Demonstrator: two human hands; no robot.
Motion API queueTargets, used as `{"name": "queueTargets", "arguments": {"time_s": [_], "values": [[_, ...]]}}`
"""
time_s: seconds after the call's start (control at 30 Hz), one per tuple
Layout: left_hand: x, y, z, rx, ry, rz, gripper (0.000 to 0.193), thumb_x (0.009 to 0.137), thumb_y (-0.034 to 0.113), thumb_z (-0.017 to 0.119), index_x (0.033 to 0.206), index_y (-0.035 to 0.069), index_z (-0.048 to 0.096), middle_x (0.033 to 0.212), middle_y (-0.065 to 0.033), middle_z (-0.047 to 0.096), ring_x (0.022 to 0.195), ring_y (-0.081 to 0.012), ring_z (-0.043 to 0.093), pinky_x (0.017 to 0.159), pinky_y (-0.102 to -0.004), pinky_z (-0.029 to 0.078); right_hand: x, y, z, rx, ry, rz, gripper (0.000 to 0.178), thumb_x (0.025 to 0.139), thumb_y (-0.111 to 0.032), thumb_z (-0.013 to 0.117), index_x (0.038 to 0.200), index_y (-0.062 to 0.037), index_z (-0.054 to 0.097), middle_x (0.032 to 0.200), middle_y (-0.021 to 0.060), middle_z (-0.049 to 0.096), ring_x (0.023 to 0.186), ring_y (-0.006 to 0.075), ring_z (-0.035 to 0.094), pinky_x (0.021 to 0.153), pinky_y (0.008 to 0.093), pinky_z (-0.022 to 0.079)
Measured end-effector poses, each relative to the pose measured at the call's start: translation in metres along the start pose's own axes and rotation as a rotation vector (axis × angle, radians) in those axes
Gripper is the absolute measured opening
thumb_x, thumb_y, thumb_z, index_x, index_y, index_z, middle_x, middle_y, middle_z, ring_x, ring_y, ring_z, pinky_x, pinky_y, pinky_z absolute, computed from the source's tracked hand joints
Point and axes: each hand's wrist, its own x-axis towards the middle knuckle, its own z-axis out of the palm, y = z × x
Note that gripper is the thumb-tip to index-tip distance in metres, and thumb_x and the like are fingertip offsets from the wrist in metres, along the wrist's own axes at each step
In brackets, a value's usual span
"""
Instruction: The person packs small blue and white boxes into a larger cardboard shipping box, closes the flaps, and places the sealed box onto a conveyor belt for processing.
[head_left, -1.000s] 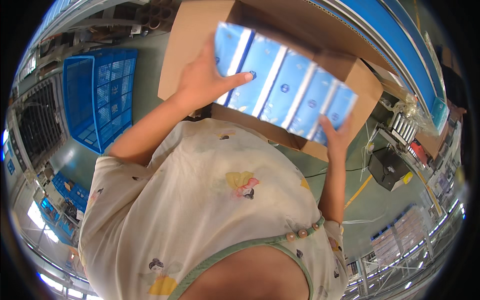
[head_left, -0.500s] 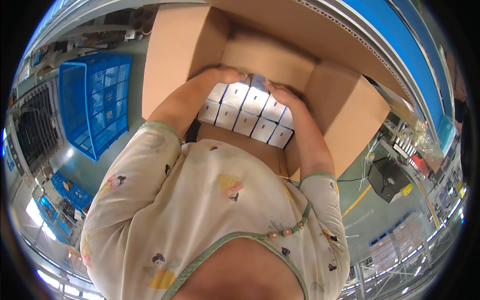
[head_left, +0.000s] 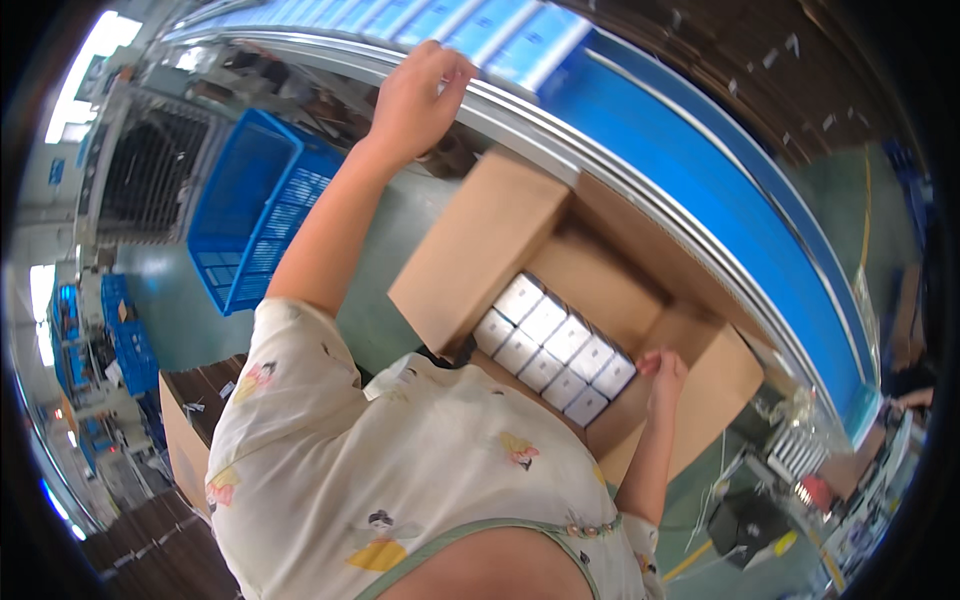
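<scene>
My left hand [head_left: 422,95] is raised at the near edge of a blue conveyor belt [head_left: 680,165], its fingers loosely bent and nothing visible in them. Just beyond it, a long row of flat white-and-blue boxes [head_left: 535,40] stands on the belt. Below the belt sits an open cardboard carton [head_left: 480,245] with small white boxes [head_left: 565,340] packed in two rows along its near side. My right hand [head_left: 664,375] hovers inside the carton by the right end of these rows, fingers slightly curled and apart, partly blurred.
A blue plastic crate [head_left: 240,215] stands on the floor at the left. Stacked brown cartons [head_left: 720,60] rise behind the belt. A metal rail [head_left: 520,110] runs along the belt's near edge. A dark bin [head_left: 745,525] lies at the lower right.
My left hand has come out of the carton and moved up and left to the conveyor. The right hand has left the small boxes' tops and shifted right. The view has turned, showing the belt.
</scene>
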Motion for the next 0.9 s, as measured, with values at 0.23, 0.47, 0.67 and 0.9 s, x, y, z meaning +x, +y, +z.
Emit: {"name": "queueTargets", "arguments": {"time_s": [0.23,0.47,0.67,0.9], "values": [[0.037,-0.095,0.011,0.354,0.062,-0.105,0.03,0.079,0.028,0.055,0.093,0.002,0.061,0.102,-0.0144,0.058,0.098,-0.029,0.052,0.086,-0.0413,0.038,-0.024,-0.036,0.044,0.175,0.0,-0.039,0.029,0.083,-0.013,0.039,0.06,0.0005,0.053,0.056,0.0105,0.057,0.047,0.0119,0.049,0.048,0.0219,0.038],[0.04,-0.082,0.02,0.337,-0.016,0.012,0.041,0.081,0.039,0.051,0.097,0.003,0.061,0.118,-0.0163,0.05,0.114,-0.0323,0.041,0.096,-0.0503,0.027,-0.024,-0.056,0.041,0.226,0.107,-0.126,0.028,0.081,-0.011,0.039,0.056,-0.0008,0.049,0.049,0.0084,0.049,0.044,0.0134,0.048,0.054,0.0266,0.047],[0.08,-0.15,0.004,0.441,0.007,-0.243,0.047,0.08,0.042,0.051,0.101,0.001,0.058,0.095,-0.0189,0.055,0.093,-0.0332,0.051,0.079,-0.0432,0.043,-0.051,-0.099,0.035,0.091,0.187,-0.197,0.027,0.084,-0.011,0.041,0.06,-0.0009,0.049,0.052,0.0072,0.049,0.043,0.0114,0.046,0.05,0.0239,0.044],[0.087,-0.093,0.032,0.01,-0.323,-0.316,0.087,0.066,0.056,0.061,0.13,0.004,0.032,0.111,-0.0248,0.051,0.102,-0.0333,0.053,0.087,-0.0364,0.041,-0.028,-0.203,0.042,-0.388,0.299,-0.775,0.024,0.083,-0.008,0.053,0.104,0.0022,0.057,0.08,0.0052,0.057,0.068,0.0083,0.051,0.064,0.0219,0.043]]}}
